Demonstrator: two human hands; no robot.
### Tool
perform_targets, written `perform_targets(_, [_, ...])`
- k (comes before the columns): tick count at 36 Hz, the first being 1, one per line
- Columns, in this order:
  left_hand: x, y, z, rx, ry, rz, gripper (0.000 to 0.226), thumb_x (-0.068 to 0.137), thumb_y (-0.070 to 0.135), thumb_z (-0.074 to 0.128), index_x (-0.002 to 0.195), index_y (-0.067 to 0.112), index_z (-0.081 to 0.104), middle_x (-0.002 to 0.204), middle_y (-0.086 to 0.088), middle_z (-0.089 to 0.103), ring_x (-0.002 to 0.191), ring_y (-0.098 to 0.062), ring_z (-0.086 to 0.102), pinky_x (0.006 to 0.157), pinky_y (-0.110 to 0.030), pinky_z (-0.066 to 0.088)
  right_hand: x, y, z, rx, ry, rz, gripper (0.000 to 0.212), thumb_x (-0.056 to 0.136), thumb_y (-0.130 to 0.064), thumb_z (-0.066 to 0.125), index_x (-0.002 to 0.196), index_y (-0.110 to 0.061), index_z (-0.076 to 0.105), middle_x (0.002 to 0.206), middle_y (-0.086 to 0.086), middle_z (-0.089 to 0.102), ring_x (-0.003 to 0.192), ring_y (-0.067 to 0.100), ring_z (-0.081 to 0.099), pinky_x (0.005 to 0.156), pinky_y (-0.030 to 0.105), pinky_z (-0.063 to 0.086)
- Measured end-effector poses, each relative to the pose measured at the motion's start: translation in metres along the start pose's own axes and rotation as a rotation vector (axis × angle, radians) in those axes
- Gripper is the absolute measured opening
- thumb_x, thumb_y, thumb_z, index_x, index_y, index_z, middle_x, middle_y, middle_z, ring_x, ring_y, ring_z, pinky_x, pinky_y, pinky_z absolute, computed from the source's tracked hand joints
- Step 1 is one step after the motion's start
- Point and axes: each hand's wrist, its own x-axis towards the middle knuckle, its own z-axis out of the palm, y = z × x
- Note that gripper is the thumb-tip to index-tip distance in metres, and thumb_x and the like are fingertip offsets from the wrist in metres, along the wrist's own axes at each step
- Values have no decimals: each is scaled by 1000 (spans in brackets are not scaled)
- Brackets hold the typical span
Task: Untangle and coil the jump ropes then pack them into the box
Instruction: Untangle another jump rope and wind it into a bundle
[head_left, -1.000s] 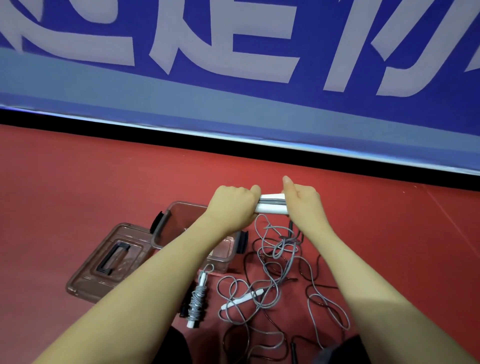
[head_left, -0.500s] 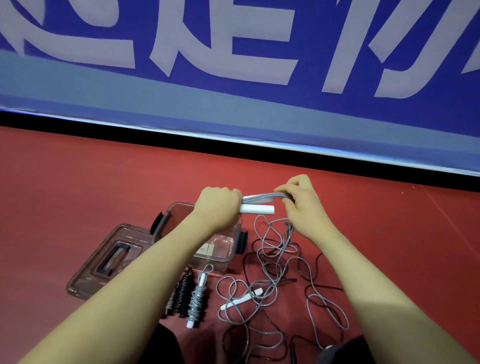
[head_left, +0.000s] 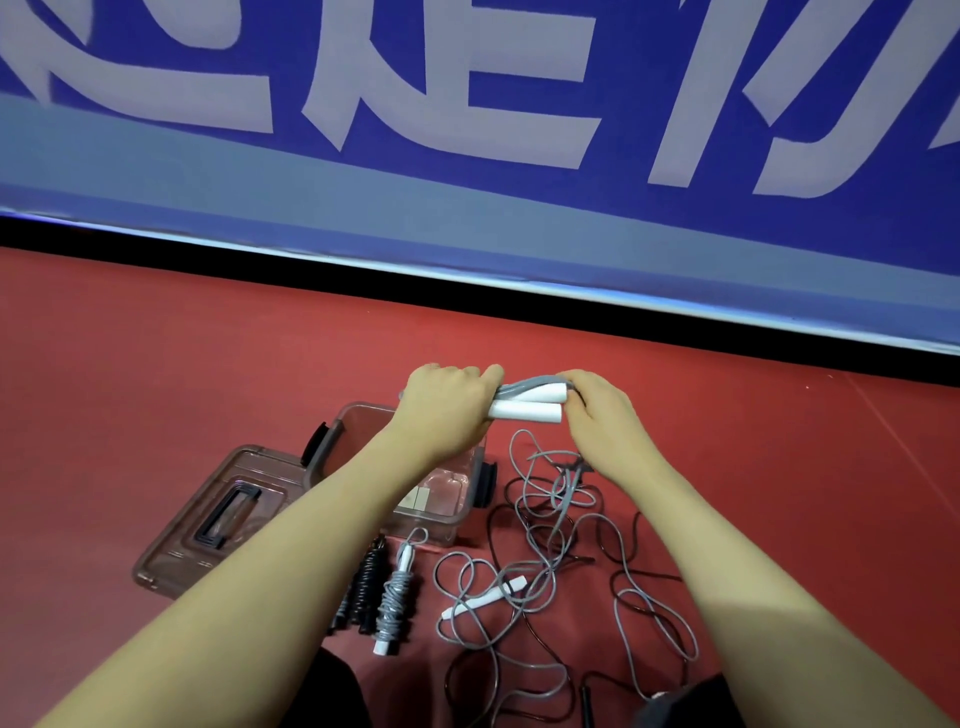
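Head view: both hands (head_left: 524, 410) on rope handles (head_left: 527, 404)

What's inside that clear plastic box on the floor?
Through the clear box, a small pale label or card shows on the bottom, but no rope in the visible part. The left forearm covers much of the inside, so that part cannot be seen.

Both forearms were bare to the frame's lower edge; no sleeves, watch, bands or rings showed. Left hand (head_left: 447, 410) and right hand (head_left: 602, 415) were ungloved, knuckles facing the camera. Dark, black-looking clothing (head_left: 332, 696) covered the legs at the bottom of the view, visible between and beside the arms.
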Motion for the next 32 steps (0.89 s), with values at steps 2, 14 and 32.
perform_targets(2, [0,0,3,43,30,18,33,47,24,81,62,13,55,54,-2,53,46,-25,52,50,-23,35,0,0,2,-41,1,-14,32,97,-11,34,117,-15,58,106,6,58,97,26,54,85,43,45])
perform_targets(14, [-3,6,-5,-27,-128,-48,20,92,26,41,110,16,39,97,-2,63,83,-30,61,59,-28,31,2,-6,1,-2,-1,-3,42,93,-3,34,129,-11,54,119,7,58,105,24,53,86,37,45])
perform_targets(32, [3,11,-8,-157,-94,-252,17,95,26,42,104,12,43,97,-8,64,85,-34,61,60,-31,31,-5,-10,-8,149,-136,72,36,101,-29,40,74,-17,61,64,3,54,61,21,52,56,27,41])
